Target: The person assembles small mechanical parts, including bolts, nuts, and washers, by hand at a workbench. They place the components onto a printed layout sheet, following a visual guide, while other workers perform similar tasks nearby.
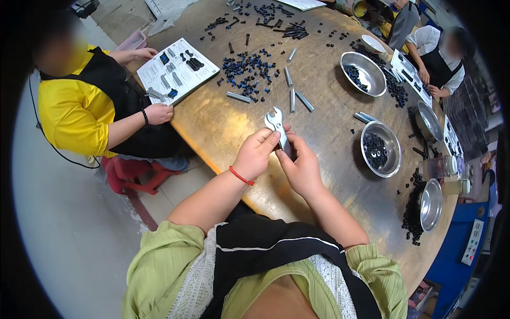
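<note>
A silver open-ended wrench [275,121] is held up over the table's near edge, its jaw end pointing away from me. My left hand [256,152] grips it from the left, thumb laid along the metal. From the other side my right hand [300,165] closes round its lower part, which the fingers partly hide. Just beyond the wrench lie several silver metal tubes [304,101]. Farther off is a loose spread of small black and blue bolts [249,72].
At the left a co-worker in yellow holds a printed parts card [180,69]. Metal bowls [396,154] with small black parts stand on the right of the wooden table [329,138]. Dark bolts [295,31] lie at the far side. Another person sits at far right.
</note>
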### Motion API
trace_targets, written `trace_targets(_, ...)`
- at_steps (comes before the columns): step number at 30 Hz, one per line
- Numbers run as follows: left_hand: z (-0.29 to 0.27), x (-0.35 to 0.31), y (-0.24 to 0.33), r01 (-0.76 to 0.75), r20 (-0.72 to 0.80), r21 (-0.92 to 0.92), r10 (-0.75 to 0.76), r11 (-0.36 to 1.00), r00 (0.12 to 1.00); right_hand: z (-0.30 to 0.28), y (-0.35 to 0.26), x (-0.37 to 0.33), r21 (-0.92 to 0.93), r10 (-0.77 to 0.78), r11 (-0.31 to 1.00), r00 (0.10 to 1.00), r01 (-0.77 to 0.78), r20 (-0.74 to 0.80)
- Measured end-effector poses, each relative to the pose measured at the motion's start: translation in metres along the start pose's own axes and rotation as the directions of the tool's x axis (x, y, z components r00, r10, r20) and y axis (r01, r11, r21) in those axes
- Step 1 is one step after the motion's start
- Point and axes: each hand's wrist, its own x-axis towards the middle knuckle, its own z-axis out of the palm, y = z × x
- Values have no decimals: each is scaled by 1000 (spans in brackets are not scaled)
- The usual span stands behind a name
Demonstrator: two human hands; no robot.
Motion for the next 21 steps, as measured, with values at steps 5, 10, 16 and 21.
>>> trace_targets(5,8,-17,13,64,-8,-94,-66,993,998,-14,-25,-13,436,229,851,954,-292,192)
trace_targets(10,12,-30,24,47,-67,-284,-69,958,995,-26,-28,-23,608,155,785,988,-116,-12)
trace_targets(16,7,-40,24,84,-23,-331,-97,940,995,-49,-42,-33,395,205,904,976,-161,-72)
trace_targets(21,31,-40,15,87,-190,-187,-123,978,974,-36,-34,-36,47,97,995,976,-89,-194)
